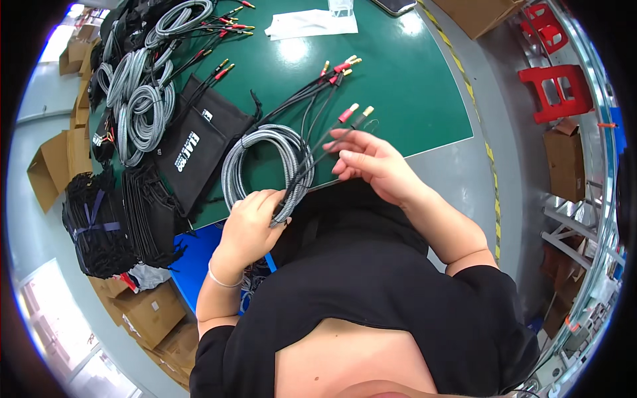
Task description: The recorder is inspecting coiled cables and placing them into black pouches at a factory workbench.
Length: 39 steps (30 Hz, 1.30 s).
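Observation:
A coil of grey braided cable [233, 162] lies at the near edge of the green table. My left hand [251, 222] is closed round the coil's near side. Thin black leads run up from it to gold-tipped plugs, one red [348, 113] and one black [362, 119]. Right beside these plugs, my right hand [375, 166] has its fingers curled at the leads, with thumb and forefinger around them. More red and black plugs [342, 67] on black leads lie farther off on the table. Under the coil's left side is a black fabric pouch [211, 136] with white print.
Several grey cable coils [142, 106] are heaped at the far left. Bundled black pouches [96, 225] hang at the table's left edge. A white sheet [312, 25] and a phone [396, 5] lie at the back. Red stools [556, 93] and cardboard boxes [565, 162] stand right.

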{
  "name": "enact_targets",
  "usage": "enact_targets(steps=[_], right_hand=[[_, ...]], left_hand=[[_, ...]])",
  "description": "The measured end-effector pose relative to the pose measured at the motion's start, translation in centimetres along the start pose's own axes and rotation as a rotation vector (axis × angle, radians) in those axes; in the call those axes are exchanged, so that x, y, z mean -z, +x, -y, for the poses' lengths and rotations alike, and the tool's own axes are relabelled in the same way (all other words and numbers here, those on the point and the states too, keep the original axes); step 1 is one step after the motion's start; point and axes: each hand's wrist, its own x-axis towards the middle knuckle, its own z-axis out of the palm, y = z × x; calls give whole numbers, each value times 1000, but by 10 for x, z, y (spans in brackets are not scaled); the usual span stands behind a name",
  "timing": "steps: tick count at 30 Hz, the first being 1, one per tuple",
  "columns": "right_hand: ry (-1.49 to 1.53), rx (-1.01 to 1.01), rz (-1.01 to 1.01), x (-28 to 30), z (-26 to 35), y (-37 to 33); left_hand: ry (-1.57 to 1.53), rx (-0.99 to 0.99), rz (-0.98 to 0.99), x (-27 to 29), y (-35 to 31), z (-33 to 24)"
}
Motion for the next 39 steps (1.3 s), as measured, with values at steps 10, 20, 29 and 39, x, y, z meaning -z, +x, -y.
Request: enact_targets(steps=[10,20,29,39], right_hand=[[210,-37,-1,-26,3,40],[78,337,-145,-9,-11,4],[-2,406,-57,4,-3,13],[-169,427,-122,11,10,7]], left_hand=[[144,144,-62,-15,11,-15],[87,364,-68,-26,20,-23],[-75,30,-134,20,40,-47],[-745,106,-193,-17,120,-34]])
